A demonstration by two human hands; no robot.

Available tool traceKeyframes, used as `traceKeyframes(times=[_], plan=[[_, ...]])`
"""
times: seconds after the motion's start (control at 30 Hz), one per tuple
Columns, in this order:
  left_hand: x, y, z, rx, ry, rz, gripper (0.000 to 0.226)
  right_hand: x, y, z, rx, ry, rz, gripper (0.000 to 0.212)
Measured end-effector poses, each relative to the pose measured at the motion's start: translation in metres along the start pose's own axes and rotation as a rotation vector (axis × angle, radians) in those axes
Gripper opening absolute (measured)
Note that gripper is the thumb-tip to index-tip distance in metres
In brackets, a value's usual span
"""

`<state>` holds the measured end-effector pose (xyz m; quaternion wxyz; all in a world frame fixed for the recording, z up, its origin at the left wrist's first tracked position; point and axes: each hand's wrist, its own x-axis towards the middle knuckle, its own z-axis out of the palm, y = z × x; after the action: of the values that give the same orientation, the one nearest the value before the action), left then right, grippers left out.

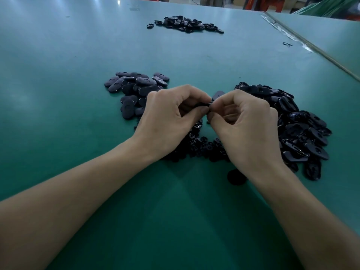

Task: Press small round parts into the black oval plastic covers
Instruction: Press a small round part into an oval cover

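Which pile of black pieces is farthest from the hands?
The far pile, alone at the back. The left pile, right pile and small round parts lie beside the left hand and right hand.

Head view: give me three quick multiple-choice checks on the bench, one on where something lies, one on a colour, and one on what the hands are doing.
1. Where is the heap of small round parts?
A. In a tray.
B. On the table, under the left hand and right hand.
C. Stacked on a forearm.

2. What colour is the table top?
A. White.
B. Red.
C. Green.

3. What are the hands doing?
A. Both pinch one black oval cover between them.
B. Both lie flat on the surface.
C. Both hang empty.

Answers:
1. B: the small dark rings show below and between the wrists.
2. C: the surface is teal green throughout.
3. A: curled fingertips of both hands meet on the cover, whose end sticks up above them.
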<state>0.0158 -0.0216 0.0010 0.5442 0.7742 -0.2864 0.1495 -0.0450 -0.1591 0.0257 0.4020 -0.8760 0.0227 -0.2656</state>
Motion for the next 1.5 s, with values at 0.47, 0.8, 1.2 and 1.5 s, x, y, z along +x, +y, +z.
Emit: traceKeyframes(times=[0.47, 0.8, 1.2, 1.5], plan=[[-0.0019, 0.0026, -0.0004, 0.009, -0.009, 0.015, 0.021, 0.0008, 0.0021, -0.0009, 0.042, 0.028, 0.090, 0.036], [-0.0043, 0.0077, -0.0016, 0.189, 0.024, 0.060, 0.015, -0.0005, 0.0025, -0.0002, 0.163, -0.033, 0.129, 0.028], [-0.0025, 0.0058, 0.0001, -0.032, 0.069, -0.010, 0.025, 0.0007, 0.0010, -0.0020, 0.211, -0.023, 0.123, 0.028], [-0.0009, 0.0075, -0.0027, -0.158, -0.001, -0.071, 0.028, 0.0038, 0.0051, -0.0043, 0.184, -0.003, 0.147, 0.023]])
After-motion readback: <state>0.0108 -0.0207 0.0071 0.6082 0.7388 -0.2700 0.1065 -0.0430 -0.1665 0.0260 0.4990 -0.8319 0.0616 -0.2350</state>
